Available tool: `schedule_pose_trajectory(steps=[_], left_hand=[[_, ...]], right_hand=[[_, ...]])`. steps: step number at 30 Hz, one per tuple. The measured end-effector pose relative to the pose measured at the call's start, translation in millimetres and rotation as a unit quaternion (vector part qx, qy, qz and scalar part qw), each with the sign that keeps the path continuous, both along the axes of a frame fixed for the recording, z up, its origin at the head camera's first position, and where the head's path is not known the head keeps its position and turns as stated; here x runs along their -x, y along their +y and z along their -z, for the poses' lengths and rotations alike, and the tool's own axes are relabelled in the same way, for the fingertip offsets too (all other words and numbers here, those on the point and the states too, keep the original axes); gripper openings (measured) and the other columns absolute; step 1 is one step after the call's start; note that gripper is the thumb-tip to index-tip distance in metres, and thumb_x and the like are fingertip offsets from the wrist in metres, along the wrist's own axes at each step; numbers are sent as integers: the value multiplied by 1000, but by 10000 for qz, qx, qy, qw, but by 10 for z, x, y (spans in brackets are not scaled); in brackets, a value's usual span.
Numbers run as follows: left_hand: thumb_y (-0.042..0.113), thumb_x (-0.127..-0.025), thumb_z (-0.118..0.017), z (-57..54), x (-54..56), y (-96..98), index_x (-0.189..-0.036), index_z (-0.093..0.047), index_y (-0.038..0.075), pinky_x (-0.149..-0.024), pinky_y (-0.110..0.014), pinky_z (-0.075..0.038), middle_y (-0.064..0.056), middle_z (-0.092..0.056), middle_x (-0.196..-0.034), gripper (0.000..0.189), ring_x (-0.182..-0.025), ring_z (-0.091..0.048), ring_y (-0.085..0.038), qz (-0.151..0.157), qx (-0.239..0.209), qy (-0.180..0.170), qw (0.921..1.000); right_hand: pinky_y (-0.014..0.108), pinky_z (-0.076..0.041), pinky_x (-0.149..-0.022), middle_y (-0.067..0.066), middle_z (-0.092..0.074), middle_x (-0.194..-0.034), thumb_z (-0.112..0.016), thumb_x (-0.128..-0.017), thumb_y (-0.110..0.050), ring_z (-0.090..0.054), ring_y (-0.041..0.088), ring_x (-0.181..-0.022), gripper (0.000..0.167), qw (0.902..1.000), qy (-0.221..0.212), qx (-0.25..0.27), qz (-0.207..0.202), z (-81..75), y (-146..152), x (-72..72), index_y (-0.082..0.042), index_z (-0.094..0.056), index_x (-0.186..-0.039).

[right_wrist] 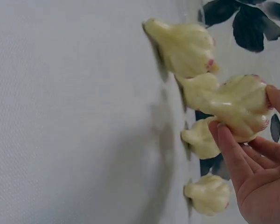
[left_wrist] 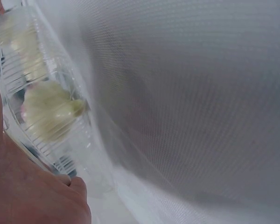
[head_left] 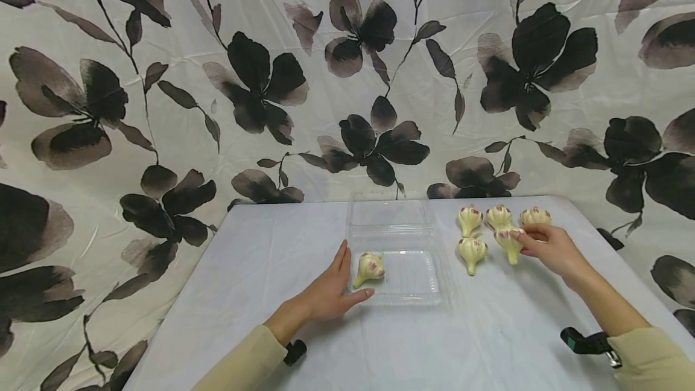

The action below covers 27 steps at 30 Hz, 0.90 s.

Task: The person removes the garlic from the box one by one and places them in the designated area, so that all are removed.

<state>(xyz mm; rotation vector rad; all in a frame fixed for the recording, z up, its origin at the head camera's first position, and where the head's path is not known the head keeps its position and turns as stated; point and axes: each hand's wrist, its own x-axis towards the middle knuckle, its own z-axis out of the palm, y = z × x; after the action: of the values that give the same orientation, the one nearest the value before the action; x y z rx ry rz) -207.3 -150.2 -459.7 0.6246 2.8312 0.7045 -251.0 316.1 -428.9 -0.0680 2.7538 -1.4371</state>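
A clear plastic clamshell container (head_left: 402, 300) lies with its lid folded back on the table, and one garlic bulb (head_left: 370, 268) sits in its left part. My left hand (head_left: 333, 288) rests against the container's left side, fingers extended and thumb along the front edge. In the left wrist view that garlic bulb (left_wrist: 49, 111) shows through the ribbed wall. On the right, my right hand (head_left: 554, 249) pinches a garlic bulb (head_left: 509, 245) between thumb and fingers. The right wrist view shows this held bulb (right_wrist: 242, 107) lifted off the table, near the other bulbs.
Several more garlic bulbs stand grouped at the table's right: a front one (head_left: 472, 252) and a back row with a left bulb (head_left: 469, 219), a middle bulb (head_left: 499, 216) and a right bulb (head_left: 535, 216). A floral curtain (head_left: 358, 77) hangs behind the white table (head_left: 260, 258).
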Motion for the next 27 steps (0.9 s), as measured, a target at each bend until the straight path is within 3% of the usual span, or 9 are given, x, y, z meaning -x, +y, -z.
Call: schedule_pose_trajectory(steps=[5, 12, 21, 27], left_hand=[[69, -97, -52, -2, -3, -4, -160, -3, -9, -122, -46, -27, -20, 10, -170, 112, -155, -16, -35, 21, -5, -1, 10000], [72, -96, -51, -4, -7, -5, -160, -4, -9, -122, -45, -27, -20, 10, -170, 113, -155, -16, -34, 31, 19, 0, 10000], [71, -96, -51, -16, -7, -4, -161, -3, -8, -122, -45, -27, -18, 10, -170, 112, -155, -16, -34, -1, 24, 16, 10000], [71, -96, -51, -12, -6, -5, -161, -3, -8, -122, -46, -27, -18, 10, -170, 112, -155, -16, -34, -16, 9, -1, 10000]], right_hand=[[28, -60, -79, 38, -58, -127, -57, -107, -35, -65, 1, -82, 67, 9997, -103, 200, 47, 125, 50, 26, 23, -41, -138], [25, -58, -76, 39, -58, -129, -55, -106, -40, -70, 7, -84, 71, 9997, -249, 22, 67, 264, 105, 81, 22, -42, -138], [28, -59, -77, 42, -52, -134, -48, -107, -47, -70, 21, -95, 80, 9980, -545, -239, 218, 312, 58, 107, 25, -37, -140], [26, -58, -76, 36, -53, -129, -41, -109, -49, -66, 22, -98, 78, 9972, -641, -357, 158, 341, 54, 115, 23, -41, -139]])
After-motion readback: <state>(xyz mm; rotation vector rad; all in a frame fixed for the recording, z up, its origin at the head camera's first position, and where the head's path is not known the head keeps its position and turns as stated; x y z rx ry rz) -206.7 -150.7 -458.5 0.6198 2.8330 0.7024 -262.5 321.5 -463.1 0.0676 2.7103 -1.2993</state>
